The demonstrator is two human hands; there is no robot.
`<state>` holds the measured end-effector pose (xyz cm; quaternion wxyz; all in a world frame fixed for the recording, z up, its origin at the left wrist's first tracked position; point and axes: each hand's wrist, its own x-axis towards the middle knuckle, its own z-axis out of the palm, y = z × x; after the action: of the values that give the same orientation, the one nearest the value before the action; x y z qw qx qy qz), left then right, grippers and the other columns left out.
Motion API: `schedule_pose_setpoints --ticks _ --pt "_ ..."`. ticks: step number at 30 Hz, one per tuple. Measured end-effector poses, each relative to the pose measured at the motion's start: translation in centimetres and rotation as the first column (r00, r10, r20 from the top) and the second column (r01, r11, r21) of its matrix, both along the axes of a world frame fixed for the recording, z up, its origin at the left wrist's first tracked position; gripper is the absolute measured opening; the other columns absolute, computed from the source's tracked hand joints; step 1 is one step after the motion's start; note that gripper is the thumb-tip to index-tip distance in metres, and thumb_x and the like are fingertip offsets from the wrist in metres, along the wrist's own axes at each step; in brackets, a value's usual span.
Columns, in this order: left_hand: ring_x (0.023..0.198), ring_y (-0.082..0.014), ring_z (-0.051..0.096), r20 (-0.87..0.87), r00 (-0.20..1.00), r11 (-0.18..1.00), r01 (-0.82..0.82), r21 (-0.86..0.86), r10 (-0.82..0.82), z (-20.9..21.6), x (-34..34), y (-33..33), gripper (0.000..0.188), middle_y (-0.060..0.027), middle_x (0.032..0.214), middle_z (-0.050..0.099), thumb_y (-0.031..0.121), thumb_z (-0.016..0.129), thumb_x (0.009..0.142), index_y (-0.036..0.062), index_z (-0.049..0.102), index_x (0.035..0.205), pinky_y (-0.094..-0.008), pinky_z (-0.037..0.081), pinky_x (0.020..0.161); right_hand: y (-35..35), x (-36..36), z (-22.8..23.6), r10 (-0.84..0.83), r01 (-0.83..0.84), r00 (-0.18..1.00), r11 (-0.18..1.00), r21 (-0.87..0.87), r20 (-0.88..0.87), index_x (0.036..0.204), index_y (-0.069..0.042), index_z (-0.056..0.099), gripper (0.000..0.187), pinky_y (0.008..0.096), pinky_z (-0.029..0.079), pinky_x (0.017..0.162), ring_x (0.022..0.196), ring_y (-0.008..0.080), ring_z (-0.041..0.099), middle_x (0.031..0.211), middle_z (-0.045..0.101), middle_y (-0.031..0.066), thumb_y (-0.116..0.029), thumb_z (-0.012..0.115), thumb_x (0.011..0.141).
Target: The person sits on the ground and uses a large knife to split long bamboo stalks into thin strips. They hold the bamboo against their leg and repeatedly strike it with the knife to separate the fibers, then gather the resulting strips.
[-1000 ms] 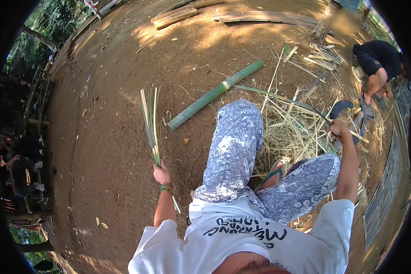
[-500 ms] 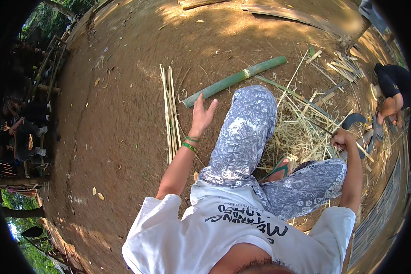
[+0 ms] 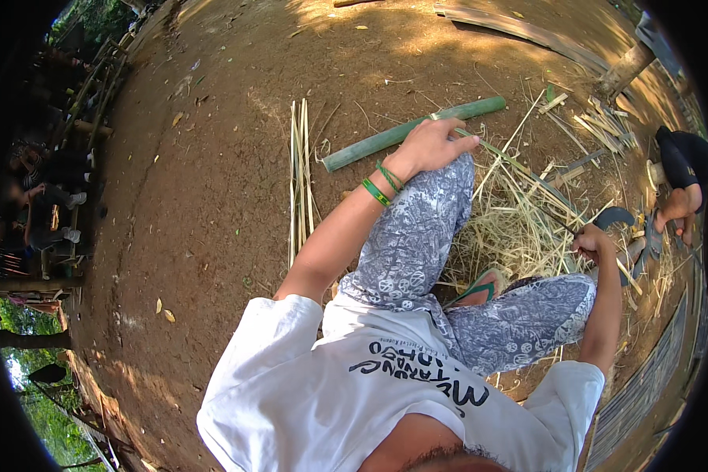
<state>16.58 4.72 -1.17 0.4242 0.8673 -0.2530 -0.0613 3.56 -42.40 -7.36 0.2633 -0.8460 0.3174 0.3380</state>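
My left hand reaches over my raised knee, with the end of a long green bamboo strip between thumb and fingers. From there the strip slants down to the right, over the shavings. My right hand is closed on what looks like a knife, its thin dark blade pointing up-left beside the strip; the fingers hide the handle. Just beyond the left hand lies a green bamboo pole on the ground, partly covered by that hand. Pale bamboo shavings are heaped between my legs.
Several pale bamboo strips lie on the dirt left of my knee. Split pieces are scattered at the upper right. A person in dark clothes is at the right edge, near a grey curved thing. A plank lies farther off.
My left hand has moved right from beside the pole's near end to the strip's end above my knee, its spread fingers now around the strip. My right hand has stayed nearly in place.
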Motion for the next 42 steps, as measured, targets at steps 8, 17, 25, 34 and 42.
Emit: schedule_pose_setpoints --ticks 8,17,25,34,42 --pt "0.124 -0.0378 0.056 0.275 0.954 0.982 -0.075 -0.171 0.121 -1.4 -4.6 1.7 0.049 -0.0217 0.132 0.059 0.033 0.066 0.091 0.0003 0.061 0.128 -0.0440 0.044 0.104 -0.3 -0.2 -0.2 0.056 -0.056 0.998 0.998 0.008 -0.006 0.082 0.007 0.061 0.015 0.0334 0.040 0.040 0.046 0.0174 0.056 0.059 0.060 0.0102 0.007 0.071 0.071" --pt "0.147 -0.0363 0.029 0.137 0.988 0.968 -0.037 -0.248 0.073 -4.6 -9.8 7.5 0.068 -0.0213 0.159 0.028 0.028 0.058 0.096 0.0068 0.031 0.155 -0.0431 0.024 0.119 0.3 0.5 -0.4 0.094 -0.094 0.995 0.995 0.014 -0.020 0.072 0.005 0.062 0.008 0.0345 0.039 0.041 0.045 0.0182 0.054 0.057 0.059 0.0111 0.002 0.069 0.073" --pt "0.150 -0.0338 0.023 -0.191 0.981 0.923 -0.115 -0.367 0.046 -8.7 -12.9 9.9 0.066 -0.0206 0.162 0.024 0.031 0.046 0.102 0.0058 0.021 0.158 -0.0402 0.020 0.121 1.0 0.6 0.7 0.064 -0.064 0.998 0.998 0.002 -0.018 0.072 0.005 0.061 0.007 0.0339 0.039 0.040 0.045 0.0180 0.054 0.058 0.059 0.0106 0.002 0.067 0.072" --pt "0.140 -0.0252 0.039 -0.625 0.780 0.890 -0.306 -0.337 0.032 -13.2 -18.0 13.1 0.065 -0.0170 0.153 0.041 0.045 0.027 0.108 -0.0007 0.027 0.154 -0.0347 0.028 0.116 0.5 0.9 -0.8 0.043 -0.043 0.999 0.999 0.030 -0.013 0.073 0.006 0.060 0.009 0.0357 0.038 0.041 0.044 0.0185 0.053 0.056 0.057 0.0108 0.002 0.068 0.074" --pt "0.121 -0.0230 0.056 -0.544 0.831 0.987 0.037 -0.156 -0.117 -21.4 -21.8 19.8 0.051 -0.0170 0.130 0.062 0.036 0.043 0.106 -0.0048 0.054 0.134 -0.0344 0.041 0.105 0.9 0.5 0.0 0.092 -0.093 0.992 0.996 0.000 -0.081 0.072 0.002 0.065 0.008 0.0348 0.039 0.043 0.046 0.0177 0.053 0.057 0.058 0.0093 -0.004 0.070 0.075"
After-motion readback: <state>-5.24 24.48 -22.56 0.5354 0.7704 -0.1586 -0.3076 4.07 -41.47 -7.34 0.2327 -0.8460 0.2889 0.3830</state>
